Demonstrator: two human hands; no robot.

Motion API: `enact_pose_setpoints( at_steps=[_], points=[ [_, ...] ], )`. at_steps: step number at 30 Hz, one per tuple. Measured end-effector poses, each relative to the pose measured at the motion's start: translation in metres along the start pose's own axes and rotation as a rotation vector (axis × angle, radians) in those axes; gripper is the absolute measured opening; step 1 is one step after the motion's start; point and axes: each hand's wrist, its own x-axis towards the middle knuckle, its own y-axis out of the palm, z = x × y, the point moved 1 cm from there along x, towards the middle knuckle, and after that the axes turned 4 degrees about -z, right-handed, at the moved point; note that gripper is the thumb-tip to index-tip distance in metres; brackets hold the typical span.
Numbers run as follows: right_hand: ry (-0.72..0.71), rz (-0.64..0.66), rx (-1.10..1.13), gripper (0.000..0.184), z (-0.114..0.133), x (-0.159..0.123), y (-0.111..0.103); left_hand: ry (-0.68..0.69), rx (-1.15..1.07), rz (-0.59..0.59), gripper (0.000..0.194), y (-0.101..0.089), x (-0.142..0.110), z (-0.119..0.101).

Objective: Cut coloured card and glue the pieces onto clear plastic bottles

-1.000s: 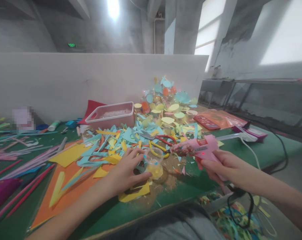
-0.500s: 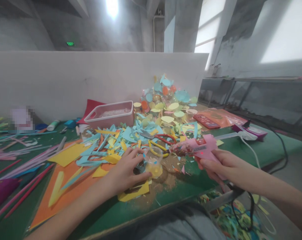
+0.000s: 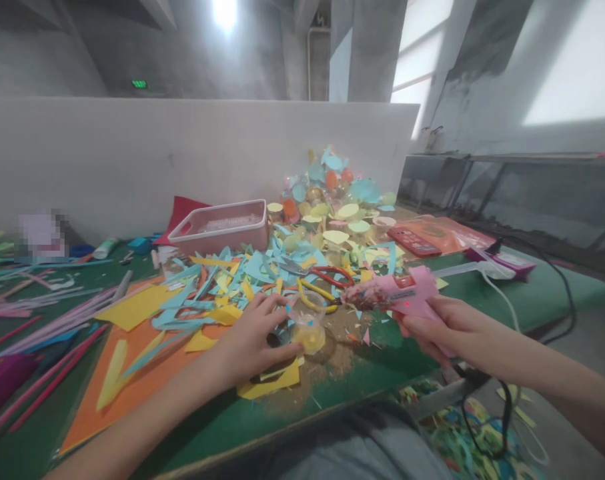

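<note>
My right hand (image 3: 439, 333) is wrapped around the handle of a pink hot glue gun (image 3: 412, 290). Its crusted nozzle points left, a red light glows on its body, and a clear glue stick juts from the back. A small clear plastic cup (image 3: 307, 310) with a yellow base stands at the front of the table. My left hand (image 3: 259, 333) holds the cup from its left side, fingers by the rim and thumb at the base. Behind the cup lie yellow-handled scissors (image 3: 319, 300) and red-handled scissors (image 3: 332, 275).
Cut paper scraps (image 3: 262, 263) cover the table's middle. A pink plastic basket (image 3: 222, 230) stands behind them, beside a heap of cups and paper discs (image 3: 332, 187). At the right are a red phone (image 3: 413, 241) and a purple box (image 3: 507, 263). Cables hang off the right edge.
The glue gun has shifted very slightly. Both hands keep nearly the same place and grip.
</note>
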Motion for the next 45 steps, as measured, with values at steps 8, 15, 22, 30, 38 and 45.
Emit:
enact_pose_setpoints(
  at_steps=[8,15,22,30,38,45],
  points=[
    [-0.004,-0.059,0.015,0.060,-0.005,0.006,-0.002,0.018,-0.013,-0.022,0.028,0.000,0.000,-0.001],
    [-0.006,-0.054,0.062,0.055,0.010,0.017,0.010,0.041,-0.013,-0.027,0.031,0.001,0.000,0.001],
    [-0.008,-0.016,0.082,0.055,0.008,0.025,0.024,0.066,-0.003,-0.050,0.029,0.003,-0.003,0.002],
    [-0.004,-0.023,0.078,0.053,0.006,0.025,0.025,0.044,-0.021,-0.020,0.029,0.001,-0.001,-0.001],
    [0.006,-0.021,0.071,0.055,0.004,0.027,0.025,0.048,-0.026,-0.019,0.029,0.000,-0.002,-0.002],
    [-0.016,-0.014,0.014,0.057,0.007,0.026,0.024,0.051,-0.015,-0.026,0.029,0.001,-0.002,0.000]
  ],
)
